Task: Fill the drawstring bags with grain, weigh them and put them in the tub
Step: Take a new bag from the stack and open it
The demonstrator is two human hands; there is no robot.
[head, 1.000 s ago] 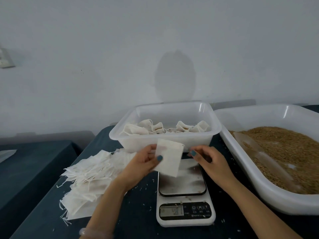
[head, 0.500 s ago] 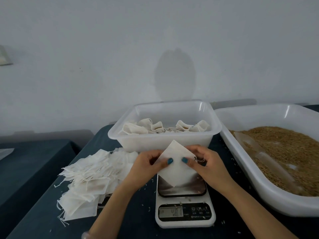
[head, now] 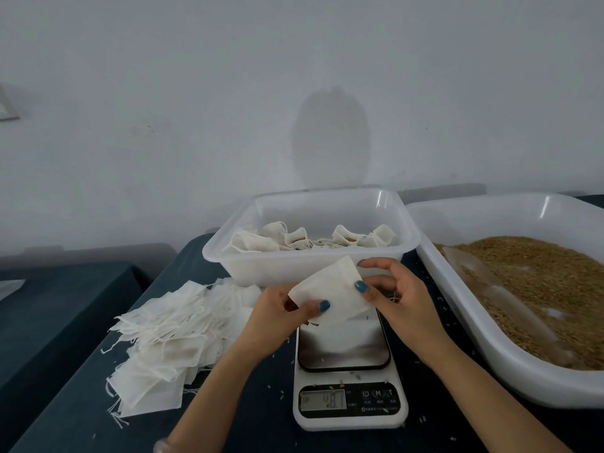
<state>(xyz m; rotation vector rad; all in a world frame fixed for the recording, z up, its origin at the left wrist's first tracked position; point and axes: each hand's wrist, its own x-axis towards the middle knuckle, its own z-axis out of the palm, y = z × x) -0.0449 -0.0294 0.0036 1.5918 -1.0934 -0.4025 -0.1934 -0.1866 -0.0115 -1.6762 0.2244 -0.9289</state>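
**Above the scale (head: 349, 371), an empty bag (head: 330, 289) is readied for grain**

Over the dark tabletop (head: 228, 420), just in front of the tub (head: 294, 266), both hands hold one flat white drawstring bag in the air above the scale's steel plate, clear of it. The left hand (head: 277, 317) pinches the bag's lower left edge, thumb on the front. The right hand (head: 397, 295) pinches the right edge, thumb forward and fingers curled behind. Both hands sit close together, clamped on the cloth. The wrists turn inward and the forearms reach up from the bottom of the view.

The step in hand appears to be opening the bag's mouth before filling. The cloth looks thin and limp, so the two layers likely need rubbing apart with the thumbs. The mouth should be spread wide, with the cord kept out of the opening. One hand would then hold it open while the other goes for the scoop (head: 483, 279), which lies in the grain (head: 536, 273) in the tray (head: 490, 338) at right. Filling over that tray would keep spills off the plate.

Filled bags (head: 258, 241) already sit in the tub. A pile of empty bags (head: 173, 338) lies on the tabletop at left. The scale's display (head: 323, 400) is lit, its digits too blurred to read.
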